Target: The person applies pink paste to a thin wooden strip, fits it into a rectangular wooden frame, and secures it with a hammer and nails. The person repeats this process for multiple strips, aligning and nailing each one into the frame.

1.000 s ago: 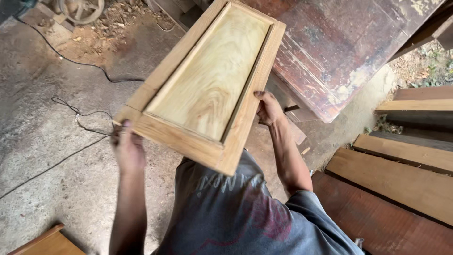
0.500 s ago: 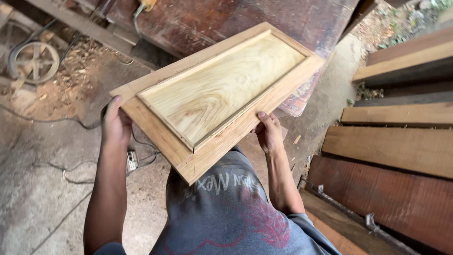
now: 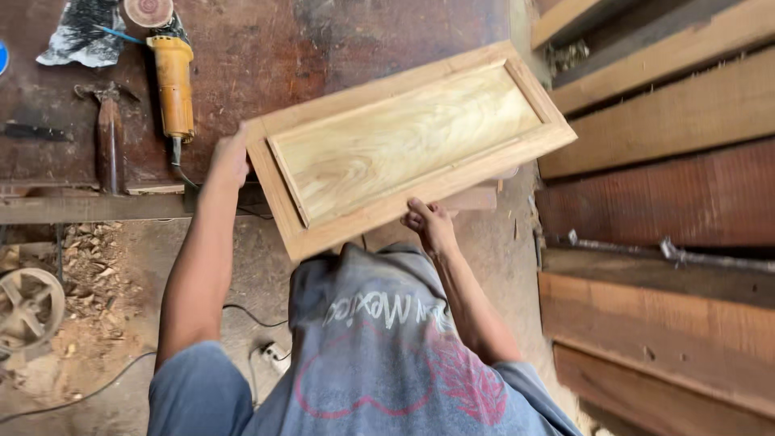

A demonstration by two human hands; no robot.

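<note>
- A person's 2 hands hold a framed wooden panel (image 3: 408, 149) in the air above the near edge of a dark, worn desk (image 3: 323, 40), seen from the head camera looking straight down.
- The left hand (image 3: 232, 157) grips the panel's short end on the left, fingers wrapped over the frame; the right hand (image 3: 429, 224) clasps the long near edge from below, roughly at its middle.
- The panel's long axis runs from lower left to upper right, tilted across the view, so most of its length lies beyond and to the right of both hands, its far corner reaching past the desk's right edge.
- The left hand sits at the very end of that axis; the right hand is nearer the panel's centre.
- The panel is pale, yellowish wood with strong wavy grain on a recessed centre field, bordered by a slightly darker, plain frame; it looks unfinished and clean.
- On the desk's far left part lie a yellow angle grinder (image 3: 173, 77), with its cord trailing off the near edge, and a hammer (image 3: 109, 133) beside it, both well apart from the panel.
- Stacked planks (image 3: 670, 113) line the right side; wood shavings (image 3: 89, 250) and a metal wheel (image 3: 28, 307) lie on the floor at left.
</note>
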